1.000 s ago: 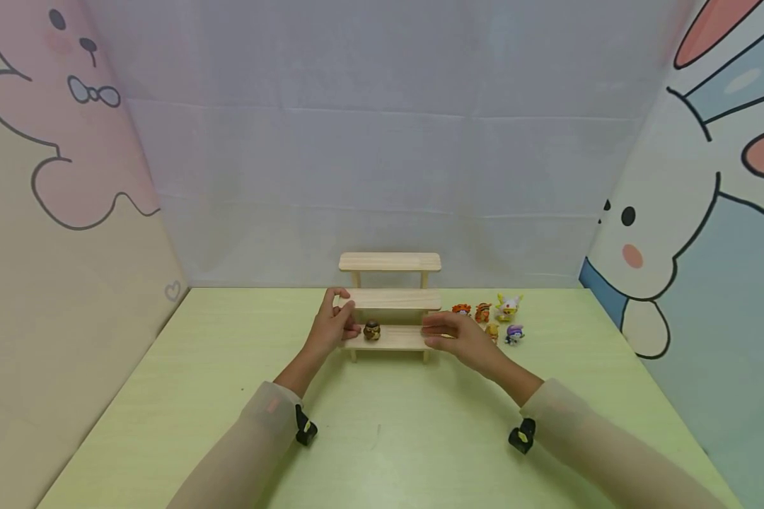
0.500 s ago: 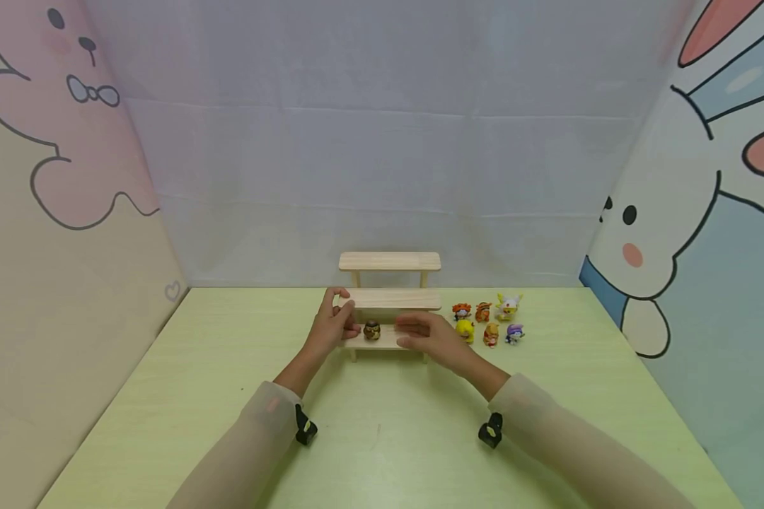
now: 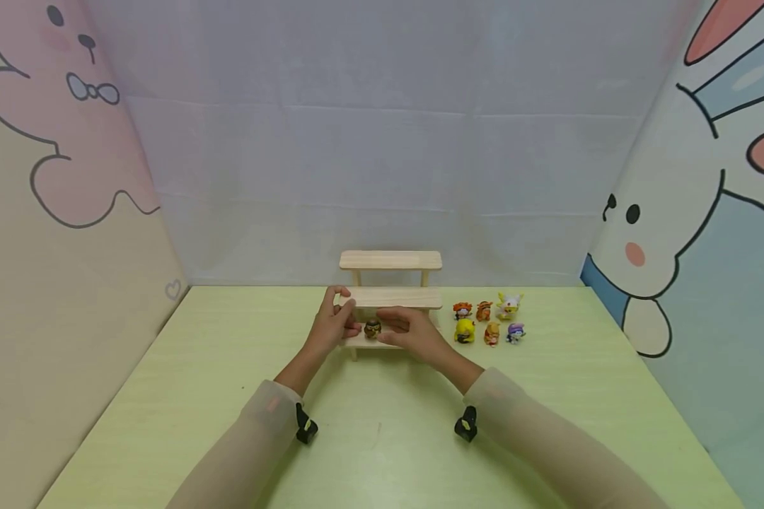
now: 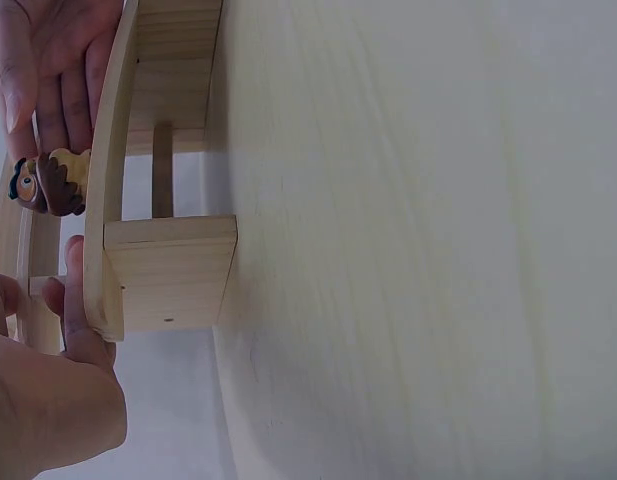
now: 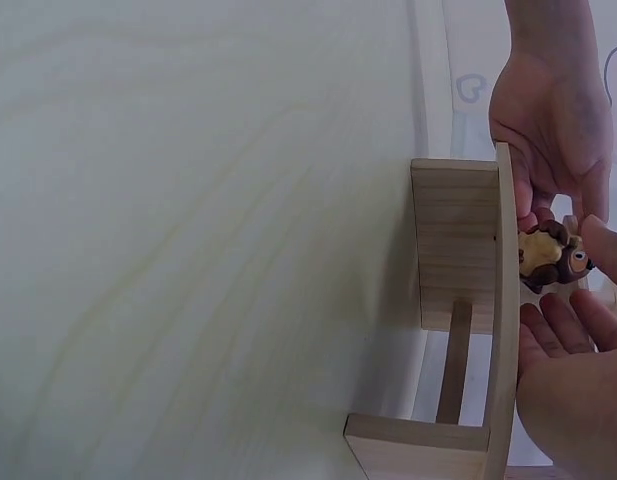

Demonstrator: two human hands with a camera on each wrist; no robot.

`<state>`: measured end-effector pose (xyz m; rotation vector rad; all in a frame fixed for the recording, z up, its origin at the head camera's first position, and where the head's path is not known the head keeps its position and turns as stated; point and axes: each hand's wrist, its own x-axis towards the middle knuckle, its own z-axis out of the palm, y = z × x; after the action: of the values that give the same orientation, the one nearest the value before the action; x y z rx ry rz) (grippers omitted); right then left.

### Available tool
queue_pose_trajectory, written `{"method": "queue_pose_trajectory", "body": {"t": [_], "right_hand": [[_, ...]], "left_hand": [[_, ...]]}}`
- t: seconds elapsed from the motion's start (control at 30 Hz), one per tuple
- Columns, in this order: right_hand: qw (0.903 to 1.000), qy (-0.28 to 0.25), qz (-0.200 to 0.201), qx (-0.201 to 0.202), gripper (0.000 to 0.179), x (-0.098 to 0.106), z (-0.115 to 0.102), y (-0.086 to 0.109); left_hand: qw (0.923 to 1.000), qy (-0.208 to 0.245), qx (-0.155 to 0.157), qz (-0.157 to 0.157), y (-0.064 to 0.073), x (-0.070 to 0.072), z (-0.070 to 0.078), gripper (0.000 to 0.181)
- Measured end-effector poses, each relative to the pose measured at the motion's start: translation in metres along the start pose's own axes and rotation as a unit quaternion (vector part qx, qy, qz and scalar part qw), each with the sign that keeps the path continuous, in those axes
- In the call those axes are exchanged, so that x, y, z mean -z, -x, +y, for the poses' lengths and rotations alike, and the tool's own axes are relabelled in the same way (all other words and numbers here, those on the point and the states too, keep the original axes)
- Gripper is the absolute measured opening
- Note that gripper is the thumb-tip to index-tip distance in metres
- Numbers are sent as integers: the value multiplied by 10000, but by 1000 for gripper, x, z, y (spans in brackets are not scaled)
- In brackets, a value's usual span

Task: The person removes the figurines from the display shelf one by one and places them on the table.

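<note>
A small brown owl figurine (image 3: 372, 329) stands on the lowest step of a three-tier wooden display shelf (image 3: 391, 260). My left hand (image 3: 328, 325) holds the shelf's left end, index finger and thumb at the middle step's end and other fingers at the lowest step. From the right, my right hand (image 3: 414, 336) reaches over the lowest step beside the owl. Its fingers are extended and the thumb is apart from them. In the right wrist view, the owl (image 5: 546, 256) is near the thumb and fingertips; whether they touch is unclear.
Several small figurines stand on the table right of the shelf, among them a yellow one (image 3: 464, 331), a white-and-yellow one (image 3: 509, 305) and a purple-hatted one (image 3: 515, 333). A pale cloth wall (image 3: 369, 162) rises behind the table (image 3: 382, 438).
My right hand has moved left along the lowest step, from the shelf's right end to beside the owl, uncovering the figurines behind it. My left hand stays in place.
</note>
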<state>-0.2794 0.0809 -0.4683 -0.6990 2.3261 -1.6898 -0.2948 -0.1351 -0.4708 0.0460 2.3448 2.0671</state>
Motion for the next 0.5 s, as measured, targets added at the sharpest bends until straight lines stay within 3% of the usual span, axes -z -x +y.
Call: {"method": "queue_pose_trajectory", "body": {"t": [0.23, 0.5], "right_hand": [[9995, 111, 247, 144, 49, -12, 0, -8], [9961, 308, 828, 90, 42, -24, -5, -8]], "left_hand": [[10000, -18, -10, -26, 0, 0, 1, 25], [9999, -91, -23, -65, -1, 1, 0, 24]]}}
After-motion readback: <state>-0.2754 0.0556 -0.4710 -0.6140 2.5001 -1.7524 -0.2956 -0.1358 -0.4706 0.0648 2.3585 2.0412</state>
